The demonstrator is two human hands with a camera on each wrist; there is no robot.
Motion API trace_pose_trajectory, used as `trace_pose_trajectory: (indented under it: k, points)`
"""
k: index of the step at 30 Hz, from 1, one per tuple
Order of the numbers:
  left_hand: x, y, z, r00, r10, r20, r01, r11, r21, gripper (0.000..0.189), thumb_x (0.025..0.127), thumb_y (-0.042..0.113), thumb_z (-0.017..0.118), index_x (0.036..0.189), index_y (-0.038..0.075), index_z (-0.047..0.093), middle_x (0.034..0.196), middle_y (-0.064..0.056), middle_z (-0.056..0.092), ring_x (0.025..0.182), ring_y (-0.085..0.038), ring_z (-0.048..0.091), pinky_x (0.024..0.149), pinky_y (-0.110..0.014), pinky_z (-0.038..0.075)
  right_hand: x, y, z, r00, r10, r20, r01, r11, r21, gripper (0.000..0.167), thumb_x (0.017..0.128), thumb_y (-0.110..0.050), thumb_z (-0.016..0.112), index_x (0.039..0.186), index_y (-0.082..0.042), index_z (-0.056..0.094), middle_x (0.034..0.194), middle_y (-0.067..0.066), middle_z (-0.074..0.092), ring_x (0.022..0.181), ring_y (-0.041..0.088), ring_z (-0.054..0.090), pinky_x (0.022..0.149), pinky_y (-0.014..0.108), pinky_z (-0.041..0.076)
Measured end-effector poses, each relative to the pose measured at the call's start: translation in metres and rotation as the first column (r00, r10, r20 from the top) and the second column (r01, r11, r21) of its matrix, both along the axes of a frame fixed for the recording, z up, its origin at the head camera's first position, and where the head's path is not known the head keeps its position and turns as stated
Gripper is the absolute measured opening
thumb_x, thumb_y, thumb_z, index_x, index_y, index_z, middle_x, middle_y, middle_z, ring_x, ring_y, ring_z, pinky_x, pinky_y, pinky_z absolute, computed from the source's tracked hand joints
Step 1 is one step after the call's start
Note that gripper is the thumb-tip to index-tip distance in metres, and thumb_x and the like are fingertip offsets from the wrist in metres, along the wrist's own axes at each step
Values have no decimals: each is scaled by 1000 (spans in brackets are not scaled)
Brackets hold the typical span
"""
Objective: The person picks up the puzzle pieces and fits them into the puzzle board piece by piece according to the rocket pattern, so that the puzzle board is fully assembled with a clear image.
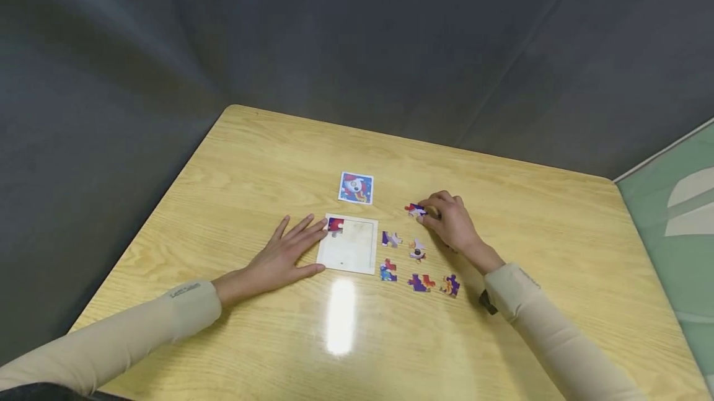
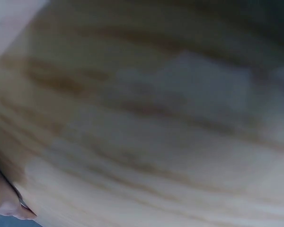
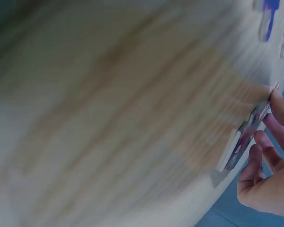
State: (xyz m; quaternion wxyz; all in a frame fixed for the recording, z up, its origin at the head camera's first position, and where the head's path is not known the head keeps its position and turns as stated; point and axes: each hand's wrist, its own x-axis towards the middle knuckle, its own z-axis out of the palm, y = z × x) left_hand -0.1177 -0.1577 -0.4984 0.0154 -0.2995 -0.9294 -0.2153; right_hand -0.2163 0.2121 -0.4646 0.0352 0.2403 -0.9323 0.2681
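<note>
My left hand (image 1: pixel 284 257) lies with fingers spread at the left side of a white square puzzle board (image 1: pixel 348 255), fingertips at its edge. A red and purple puzzle piece (image 1: pixel 336 225) sits in the board's upper left corner. To the right of the board, my right hand (image 1: pixel 453 222) pinches a red, white and purple puzzle piece (image 1: pixel 416 210) by its right side. In the right wrist view that piece (image 3: pixel 244 142) is close to the table, between thumb and fingers. The left wrist view shows mostly blurred wood and a bit of hand (image 2: pixel 9 208).
Several loose puzzle pieces lie right of the board, among them a purple and orange one (image 1: pixel 421 282), one with an eye (image 1: pixel 416 250) and a red and blue one (image 1: pixel 388 270). Behind the board lies a small picture card (image 1: pixel 356 188). Dark cloth (image 1: pixel 357 48) hangs behind the wooden table (image 1: pixel 268 339).
</note>
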Motion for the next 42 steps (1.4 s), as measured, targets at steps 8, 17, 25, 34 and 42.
trace_pose_trajectory:
  k: [8,17,25,34,42]
  points:
    - [3,7,1,1000,3,4,-3,999,-51,66,95,54,49,149,17,36,158,1,24,147,-24,14,116,-56,-3,-1,3,0,997,-9,75,6,999,36,27,88,-14,71,109,3,65,101,17,61,87,28,48,75,40,38]
    - [-1,12,0,999,3,35,-1,999,-52,66,96,52,50,149,17,37,158,2,25,147,-23,13,116,-55,-3,-4,10,-3,997,69,-38,-65,992,106,26,84,-16,75,102,3,69,90,13,64,80,25,52,69,37,43]
    - [1,18,-3,999,-19,39,21,999,-44,65,95,52,51,149,17,38,157,1,27,147,-24,15,116,-56,-2,4,9,8,949,176,-260,-147,981,127,29,78,-11,78,100,5,70,92,14,64,82,27,53,72,41,47]
    - [2,18,-1,999,-10,31,12,998,-55,66,95,51,52,149,17,38,157,1,27,147,-24,15,116,-55,-1,34,-52,15,934,273,-231,-258,961,96,30,79,-16,79,102,1,70,98,9,64,88,22,54,78,36,49]
    - [2,19,0,999,-5,34,8,997,-71,66,95,53,51,149,18,39,157,2,27,146,-23,16,117,-54,-1,38,-90,8,919,336,-208,-323,942,97,27,78,-17,79,98,0,73,90,8,66,81,20,56,70,30,51]
